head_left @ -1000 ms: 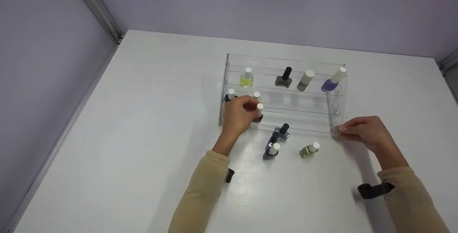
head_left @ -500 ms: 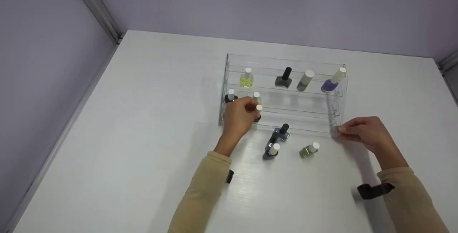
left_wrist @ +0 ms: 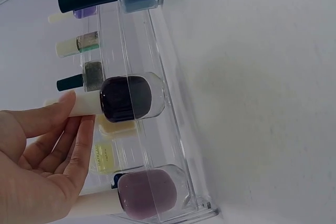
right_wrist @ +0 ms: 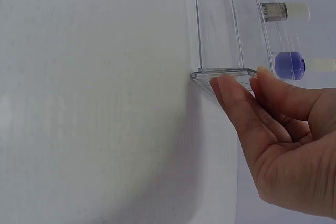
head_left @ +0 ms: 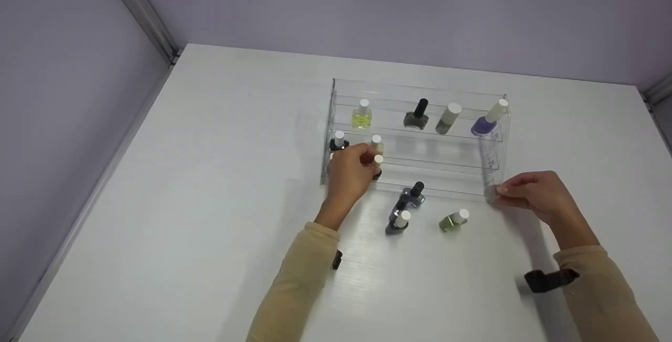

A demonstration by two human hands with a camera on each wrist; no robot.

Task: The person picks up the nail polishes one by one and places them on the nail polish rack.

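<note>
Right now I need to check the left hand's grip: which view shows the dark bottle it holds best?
The left wrist view: the dark bottle fills mid-frame in the clear rack, with the left hand on its white cap. The head view shows it tiny, mostly behind the hand. The right wrist view misses it.

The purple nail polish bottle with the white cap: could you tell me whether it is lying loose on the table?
No, the purple nail polish bottle stands at the right end of the clear rack's top shelf, not on the table.
</note>
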